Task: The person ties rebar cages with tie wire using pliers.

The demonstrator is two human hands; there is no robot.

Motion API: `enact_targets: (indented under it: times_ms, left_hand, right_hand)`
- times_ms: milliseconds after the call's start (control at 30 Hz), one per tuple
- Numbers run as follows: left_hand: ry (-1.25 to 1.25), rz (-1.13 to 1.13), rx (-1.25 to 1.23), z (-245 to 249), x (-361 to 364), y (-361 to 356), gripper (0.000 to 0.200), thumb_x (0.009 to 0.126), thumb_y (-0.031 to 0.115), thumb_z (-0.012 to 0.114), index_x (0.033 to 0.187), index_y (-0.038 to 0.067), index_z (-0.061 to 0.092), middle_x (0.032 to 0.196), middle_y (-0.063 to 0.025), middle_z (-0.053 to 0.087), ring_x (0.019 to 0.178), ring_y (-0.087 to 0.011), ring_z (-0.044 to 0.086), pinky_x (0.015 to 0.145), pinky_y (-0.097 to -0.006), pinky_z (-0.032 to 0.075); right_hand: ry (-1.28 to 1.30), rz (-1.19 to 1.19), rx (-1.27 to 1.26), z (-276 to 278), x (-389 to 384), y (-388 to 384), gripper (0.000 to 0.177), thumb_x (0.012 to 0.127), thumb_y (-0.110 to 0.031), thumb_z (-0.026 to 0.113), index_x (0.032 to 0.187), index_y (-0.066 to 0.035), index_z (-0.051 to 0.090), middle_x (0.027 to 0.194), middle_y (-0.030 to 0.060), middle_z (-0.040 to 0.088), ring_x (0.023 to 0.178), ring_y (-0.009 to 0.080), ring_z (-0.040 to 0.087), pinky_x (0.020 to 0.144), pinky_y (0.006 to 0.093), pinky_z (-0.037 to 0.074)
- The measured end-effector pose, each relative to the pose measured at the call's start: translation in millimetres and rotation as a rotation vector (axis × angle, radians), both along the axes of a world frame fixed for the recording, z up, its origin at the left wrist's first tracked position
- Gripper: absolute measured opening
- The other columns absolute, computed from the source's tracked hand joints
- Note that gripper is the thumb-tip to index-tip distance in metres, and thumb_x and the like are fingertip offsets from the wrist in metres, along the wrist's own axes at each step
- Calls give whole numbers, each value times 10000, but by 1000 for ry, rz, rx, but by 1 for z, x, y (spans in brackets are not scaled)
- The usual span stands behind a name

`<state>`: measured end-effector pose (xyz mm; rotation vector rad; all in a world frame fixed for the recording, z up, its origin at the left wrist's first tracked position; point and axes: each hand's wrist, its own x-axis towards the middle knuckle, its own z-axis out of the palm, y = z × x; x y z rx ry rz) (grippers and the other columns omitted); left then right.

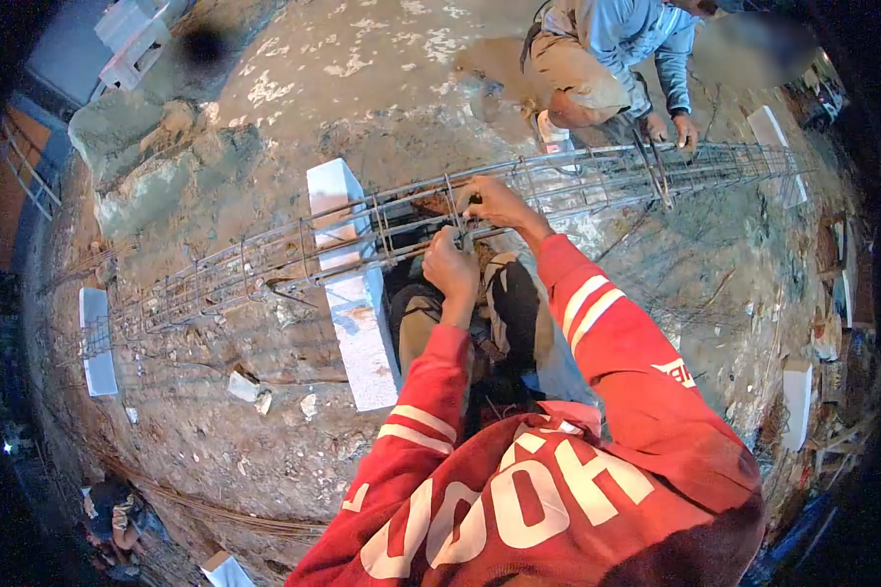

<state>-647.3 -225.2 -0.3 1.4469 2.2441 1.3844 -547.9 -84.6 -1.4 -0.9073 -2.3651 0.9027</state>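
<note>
A long rebar cage (245, 260) of thin bars and square stirrups stretches across the view, with a white block (362, 338) under it left of my hands. My left hand (450, 266) is closed, its fingertips pinched together at the near side of the cage. Just above and to the right, my right hand (499, 204) has its fingers curled beside an upright stirrup. Both hands are close together at the same joint. Whatever small thing they grip is hidden by the fingers.
A co-worker (597, 64) crouches at the far right, hands on the same cage. More white blocks (97, 342) stand near the cage's ends. Rubble (250, 386) and thin rods (235, 514) lie on the dirt. Another person (115, 519) is at lower left.
</note>
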Motion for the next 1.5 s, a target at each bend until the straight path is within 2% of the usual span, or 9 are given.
enact_targets:
  times_ms: [200,333,400,433,500,933,1167,1267,1500]
  left_hand:
    - [-64,-67,197,-15,-4,5,182,595,-6,673,744,27,575,668,-157,573,655,-370,587,591,-419,453]
    - [-87,-54,199,-17,-2,8,150,604,7,656,722,8,563,672,-157,565,639,-346,586,597,-405,454]
    - [-107,-52,206,-18,-1,8,145,607,14,657,721,7,566,681,-160,569,637,-343,585,598,-400,455]
    - [-118,-54,219,-17,-1,8,141,610,20,658,719,7,570,690,-163,574,636,-340,583,600,-394,456]
    - [-113,-70,203,-16,-4,9,145,608,25,664,722,10,576,698,-160,584,638,-339,585,603,-390,456]
    - [-34,-56,136,-4,-4,7,131,602,71,678,711,34,616,678,-147,614,645,-349,608,598,-401,459]
    - [-26,-85,171,-7,-6,9,125,614,83,685,664,19,590,605,-161,578,566,-367,581,536,-420,437]
    - [-203,-110,113,10,-2,2,192,575,54,702,672,5,544,638,-160,576,609,-378,576,560,-432,431]
    - [-35,-32,160,-15,-5,9,122,613,80,697,693,16,631,658,-175,618,610,-362,611,579,-419,465]
  right_hand:
    - [146,-310,496,7,5,-26,262,654,-196,770,815,-38,636,812,146,607,843,342,575,744,419,447]
    - [139,-575,319,3,2,-90,241,726,-190,733,868,-16,647,837,103,639,801,283,604,706,384,460]
    - [449,-798,-543,-25,1,-109,182,789,-158,659,897,-11,654,868,50,656,764,206,617,691,338,473]
    - [452,-801,-545,-38,4,-108,182,789,-158,659,897,-11,654,868,50,656,764,206,617,691,338,473]
    - [1187,-652,-1253,-64,10,-101,142,818,-183,616,904,-77,656,858,27,657,708,181,612,630,325,500]
    - [1226,-202,-1726,-118,10,-73,145,831,-168,528,762,-51,579,754,63,606,609,181,579,607,318,504]
    - [1122,-336,-1349,-84,5,-78,447,863,-86,506,1308,-76,464,791,52,597,612,140,549,549,287,466]
    - [520,-330,-974,-66,4,-73,357,906,-83,441,1254,-111,519,775,37,593,631,131,547,562,305,460]
    - [650,-759,-625,-90,6,-114,276,917,-84,430,1131,-145,593,855,64,592,775,194,572,704,384,469]
